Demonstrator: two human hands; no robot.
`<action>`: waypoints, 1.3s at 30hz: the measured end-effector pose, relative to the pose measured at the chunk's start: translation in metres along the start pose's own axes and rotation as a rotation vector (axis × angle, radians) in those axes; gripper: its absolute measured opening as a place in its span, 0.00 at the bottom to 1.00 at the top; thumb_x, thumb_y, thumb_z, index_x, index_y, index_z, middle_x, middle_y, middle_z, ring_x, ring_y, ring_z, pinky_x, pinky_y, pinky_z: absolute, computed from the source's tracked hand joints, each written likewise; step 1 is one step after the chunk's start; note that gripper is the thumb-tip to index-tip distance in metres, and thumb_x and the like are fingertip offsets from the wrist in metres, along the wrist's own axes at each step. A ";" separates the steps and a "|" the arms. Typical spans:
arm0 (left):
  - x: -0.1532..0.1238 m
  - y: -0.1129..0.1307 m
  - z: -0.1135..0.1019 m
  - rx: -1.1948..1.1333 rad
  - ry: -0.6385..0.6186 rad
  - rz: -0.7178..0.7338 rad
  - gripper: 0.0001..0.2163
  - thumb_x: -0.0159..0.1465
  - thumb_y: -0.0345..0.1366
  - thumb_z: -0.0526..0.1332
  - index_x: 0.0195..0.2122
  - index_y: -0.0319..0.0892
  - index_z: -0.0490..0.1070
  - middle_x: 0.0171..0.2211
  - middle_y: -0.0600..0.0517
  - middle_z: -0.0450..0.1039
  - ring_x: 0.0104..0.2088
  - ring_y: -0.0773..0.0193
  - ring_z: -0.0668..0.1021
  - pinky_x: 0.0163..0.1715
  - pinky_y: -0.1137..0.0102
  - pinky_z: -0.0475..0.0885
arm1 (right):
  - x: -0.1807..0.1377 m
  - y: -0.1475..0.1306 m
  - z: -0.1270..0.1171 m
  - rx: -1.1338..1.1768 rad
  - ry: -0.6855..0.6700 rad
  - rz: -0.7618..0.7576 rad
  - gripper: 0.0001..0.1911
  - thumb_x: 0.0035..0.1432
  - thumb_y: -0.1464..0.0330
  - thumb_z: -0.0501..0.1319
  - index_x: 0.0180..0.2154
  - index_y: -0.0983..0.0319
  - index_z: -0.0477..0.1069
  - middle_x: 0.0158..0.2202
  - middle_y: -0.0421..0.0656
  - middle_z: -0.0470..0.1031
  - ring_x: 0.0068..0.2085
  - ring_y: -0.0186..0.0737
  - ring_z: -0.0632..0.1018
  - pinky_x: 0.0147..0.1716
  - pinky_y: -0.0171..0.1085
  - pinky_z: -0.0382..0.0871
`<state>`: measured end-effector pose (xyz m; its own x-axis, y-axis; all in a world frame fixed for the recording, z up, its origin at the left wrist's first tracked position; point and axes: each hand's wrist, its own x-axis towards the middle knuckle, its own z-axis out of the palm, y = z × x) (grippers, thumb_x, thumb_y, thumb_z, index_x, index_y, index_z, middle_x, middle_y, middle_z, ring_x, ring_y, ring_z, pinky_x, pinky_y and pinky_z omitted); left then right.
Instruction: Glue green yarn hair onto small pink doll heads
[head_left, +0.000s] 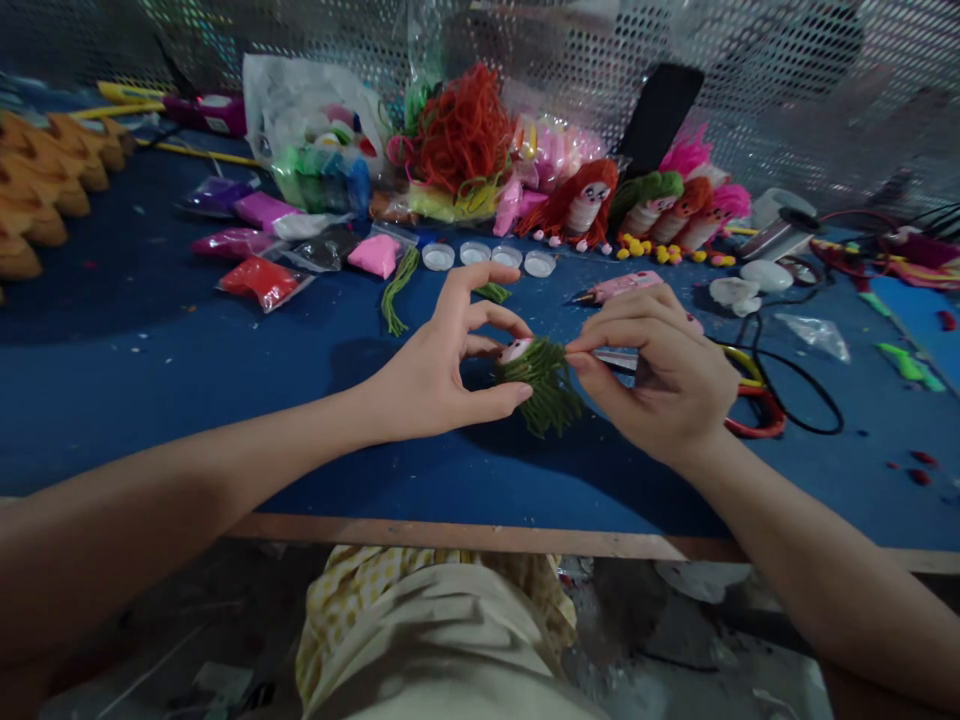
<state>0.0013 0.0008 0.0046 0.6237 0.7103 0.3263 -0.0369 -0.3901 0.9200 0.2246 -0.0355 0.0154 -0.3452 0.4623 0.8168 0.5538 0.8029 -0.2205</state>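
So the small doll with green yarn hair sits just above the blue table, near its front edge, pinched between both hands. Left hand has thumb and fingertips closed on the head end, other fingers curled loose. Right hand nips the yarn with thumb and forefinger. Long axis runs slanted: pale face up-left, yarn ends trailing down-right. Behind it: 4 white caps, finished dolls, a red yarn heap, clay packets. Perforated metal wall at the back.
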 end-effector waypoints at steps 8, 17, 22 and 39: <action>-0.001 0.001 0.000 -0.009 -0.038 -0.047 0.36 0.56 0.32 0.69 0.62 0.51 0.51 0.49 0.48 0.71 0.50 0.58 0.78 0.45 0.62 0.76 | 0.002 -0.005 0.001 0.031 -0.045 0.068 0.05 0.65 0.67 0.61 0.34 0.57 0.69 0.31 0.41 0.77 0.34 0.41 0.77 0.41 0.47 0.72; -0.002 -0.002 -0.002 -0.062 -0.040 -0.110 0.35 0.57 0.34 0.70 0.61 0.50 0.53 0.50 0.46 0.71 0.41 0.61 0.80 0.36 0.66 0.77 | -0.002 -0.001 0.000 -0.025 -0.155 0.071 0.09 0.71 0.66 0.50 0.35 0.57 0.63 0.32 0.43 0.70 0.35 0.43 0.72 0.39 0.47 0.70; -0.002 -0.002 -0.002 -0.081 -0.061 -0.100 0.34 0.58 0.34 0.70 0.61 0.52 0.54 0.50 0.47 0.72 0.41 0.61 0.80 0.36 0.67 0.77 | 0.001 -0.003 -0.001 -0.037 -0.165 0.055 0.12 0.71 0.66 0.52 0.34 0.58 0.67 0.32 0.43 0.76 0.36 0.41 0.76 0.40 0.46 0.72; 0.001 -0.005 -0.002 -0.095 0.056 0.033 0.33 0.58 0.38 0.70 0.61 0.50 0.56 0.50 0.47 0.71 0.45 0.60 0.79 0.43 0.64 0.78 | 0.003 -0.005 -0.007 -0.084 0.029 -0.140 0.09 0.58 0.73 0.68 0.41 0.54 0.77 0.31 0.41 0.82 0.32 0.42 0.80 0.32 0.45 0.77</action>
<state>0.0006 0.0041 0.0004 0.5761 0.7310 0.3656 -0.1324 -0.3579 0.9243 0.2260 -0.0408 0.0224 -0.4021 0.3365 0.8515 0.5634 0.8240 -0.0595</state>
